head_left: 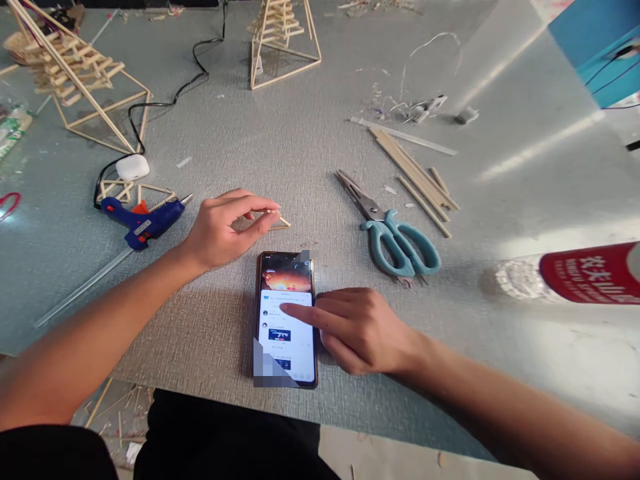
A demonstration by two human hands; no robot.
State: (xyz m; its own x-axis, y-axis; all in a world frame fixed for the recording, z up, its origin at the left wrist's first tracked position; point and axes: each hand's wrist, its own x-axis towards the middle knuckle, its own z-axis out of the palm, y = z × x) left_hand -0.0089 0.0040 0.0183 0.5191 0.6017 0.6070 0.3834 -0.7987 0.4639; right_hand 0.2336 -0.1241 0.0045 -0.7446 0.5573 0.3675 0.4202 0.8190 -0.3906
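Note:
My left hand (225,227) is closed in a pinch, thumb and index finger gripping a small wooden stick frame (284,223). A corner of this frame pokes out to the right of the fingertips; the rest is hidden. Below it, a lit smartphone (295,343) lies face up on the table. My right hand (357,327) comes in from the right with its index finger stretched onto the screen, the other fingers loosely curled beside the phone. The screen shows a dark picture above a list with small images. Nothing is held in the right hand.
A blue glue gun (145,223) lies left, near a white case (133,167) and black cable (175,100). Teal-handled scissors (400,243), wooden sticks (413,177) and a red-labelled bottle (590,272) lie right. Stick towers (100,107) stand behind on the grey table (280,147).

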